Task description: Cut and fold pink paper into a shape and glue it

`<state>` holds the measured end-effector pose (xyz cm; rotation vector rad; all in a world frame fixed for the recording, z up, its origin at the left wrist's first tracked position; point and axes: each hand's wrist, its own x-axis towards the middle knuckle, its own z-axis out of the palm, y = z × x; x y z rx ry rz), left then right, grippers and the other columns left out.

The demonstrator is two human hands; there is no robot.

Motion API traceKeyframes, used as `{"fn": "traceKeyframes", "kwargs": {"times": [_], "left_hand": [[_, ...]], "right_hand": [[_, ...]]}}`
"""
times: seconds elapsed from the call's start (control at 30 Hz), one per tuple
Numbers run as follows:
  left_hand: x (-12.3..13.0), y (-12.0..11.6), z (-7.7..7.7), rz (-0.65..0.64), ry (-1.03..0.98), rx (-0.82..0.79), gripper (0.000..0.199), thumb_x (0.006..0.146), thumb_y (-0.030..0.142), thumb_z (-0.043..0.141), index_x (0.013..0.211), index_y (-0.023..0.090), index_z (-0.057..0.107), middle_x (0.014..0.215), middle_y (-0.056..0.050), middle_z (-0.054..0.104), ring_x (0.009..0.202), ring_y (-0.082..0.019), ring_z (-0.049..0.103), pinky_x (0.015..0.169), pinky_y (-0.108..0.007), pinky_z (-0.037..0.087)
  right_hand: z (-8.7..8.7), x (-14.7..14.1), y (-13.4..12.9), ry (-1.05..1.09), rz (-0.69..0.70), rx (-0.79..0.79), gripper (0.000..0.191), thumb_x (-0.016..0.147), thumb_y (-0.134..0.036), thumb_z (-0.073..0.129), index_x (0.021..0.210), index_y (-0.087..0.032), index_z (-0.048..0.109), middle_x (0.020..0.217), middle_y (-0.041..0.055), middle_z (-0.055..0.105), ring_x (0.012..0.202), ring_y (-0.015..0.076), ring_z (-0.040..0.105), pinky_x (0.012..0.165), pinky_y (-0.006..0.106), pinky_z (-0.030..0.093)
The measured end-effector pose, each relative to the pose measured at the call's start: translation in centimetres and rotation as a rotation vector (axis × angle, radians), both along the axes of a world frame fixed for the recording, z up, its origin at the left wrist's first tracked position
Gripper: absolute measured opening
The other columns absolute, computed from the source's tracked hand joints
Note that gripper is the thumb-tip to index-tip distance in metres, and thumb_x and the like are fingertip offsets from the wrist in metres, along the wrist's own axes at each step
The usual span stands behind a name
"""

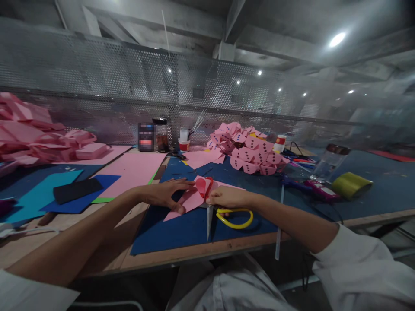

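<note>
A pink paper sheet (pixel 191 202) lies on the blue mat (pixel 175 233) near the table's front. My left hand (pixel 167 193) rests on its left part, fingers spread. A red heart-like piece (pixel 201 185) sits upon the sheet, between my hands. My right hand (pixel 227 197) is closed at the sheet's right side, thumb and finger pinched beside a red looped object (pixel 209 188). Scissors with a yellow handle (pixel 238 219) are under that hand, blades pointing toward the front edge. Whether its fingers grip the scissors or the red object is partly hidden.
Dotted pink paper shapes (pixel 249 151) are heaped behind the mat. Folded pink paper (pixel 48 138) is piled at the left, near a black piece (pixel 78 190) on blue sheets. Jars, a cup (pixel 184 144), a clear ruler (pixel 279 229) and a yellow roll (pixel 352 185) stand or lie around.
</note>
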<state>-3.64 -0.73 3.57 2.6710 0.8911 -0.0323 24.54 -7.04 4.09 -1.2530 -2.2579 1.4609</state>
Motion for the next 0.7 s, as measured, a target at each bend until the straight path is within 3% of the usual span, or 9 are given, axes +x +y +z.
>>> {"fn": "traceKeyframes", "kwargs": {"times": [0.2,0.37,0.7], "left_hand": [[0.45,-0.37,0.42,0.029,0.045,-0.03,0.097,0.077,0.076,0.065,0.157,0.029,0.037,0.167,-0.012,0.026,0.153,-0.038,0.021,0.123,-0.054,0.023],[0.33,-0.05,0.11,-0.019,0.018,-0.038,0.082,0.079,0.075,0.065,0.15,0.039,0.046,0.167,-0.006,0.026,0.153,-0.038,0.021,0.123,-0.057,0.022],[0.43,-0.19,0.42,-0.032,0.062,-0.032,0.083,0.08,0.075,0.063,0.152,0.04,0.043,0.169,-0.005,0.021,0.155,-0.037,0.016,0.124,-0.058,0.017]], "right_hand": [[0.44,-0.23,-0.27,-0.02,-0.025,-0.019,0.036,0.097,-0.038,0.049,0.068,-0.019,0.046,0.049,-0.007,0.039,0.043,0.0082,0.037,0.045,0.019,0.035],[0.57,-0.31,-0.34,-0.024,-0.021,0.004,0.036,0.096,-0.036,0.051,0.065,-0.019,0.045,0.049,-0.0068,0.038,0.043,0.0078,0.036,0.045,0.019,0.035],[-0.05,-0.31,-0.31,0.034,-0.023,-0.035,0.033,0.095,-0.036,0.051,0.067,-0.019,0.046,0.049,-0.0068,0.04,0.042,0.0081,0.038,0.044,0.019,0.035]]}}
